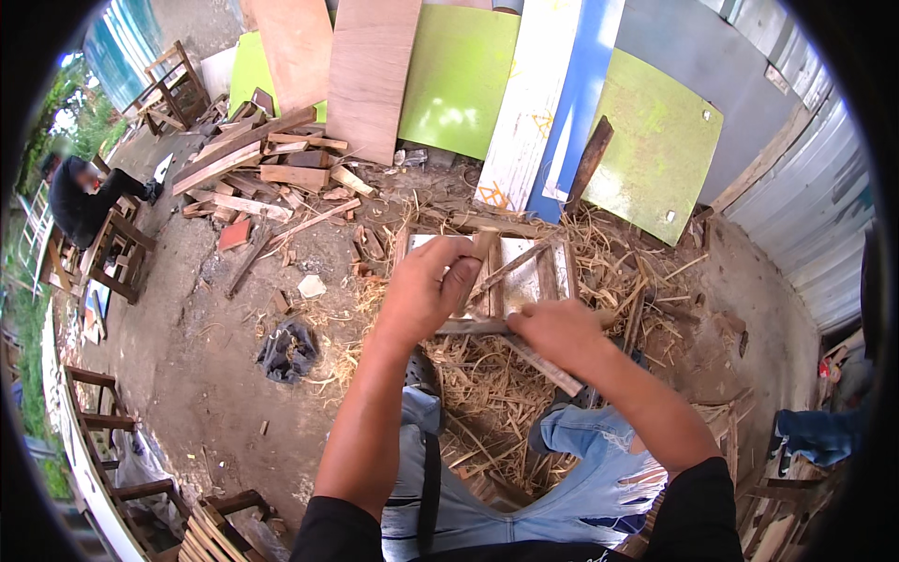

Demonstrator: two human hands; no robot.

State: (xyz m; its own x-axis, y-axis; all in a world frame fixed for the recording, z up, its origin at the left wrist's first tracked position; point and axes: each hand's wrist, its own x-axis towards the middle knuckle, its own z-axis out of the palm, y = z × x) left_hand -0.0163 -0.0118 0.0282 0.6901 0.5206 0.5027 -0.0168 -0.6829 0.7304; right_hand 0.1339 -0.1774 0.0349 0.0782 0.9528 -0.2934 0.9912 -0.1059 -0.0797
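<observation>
Before my knees sits a small wooden frame [475, 327] of rough slats, with white panelling showing between them. My left hand [423, 286] is closed at its left side, fingers curled and thumb pressed against an upright wooden slat [493, 273]. A thinner strip [516, 268] crosses the frame at a slant. My right hand [565, 332] is closed on the frame's near edge; its fingertips are partly hidden. From under that edge a pale wooden strip [551, 369] slants down to the right, toward my shoe.
Wood shavings [492, 398] cover the ground around my feet. At the back left lies a pile of offcuts [272, 169], with boards [459, 89] leaning behind. A black plastic bag [287, 351] lies to the left. Further off, a person [80, 201] sits near a wooden stool [122, 248].
</observation>
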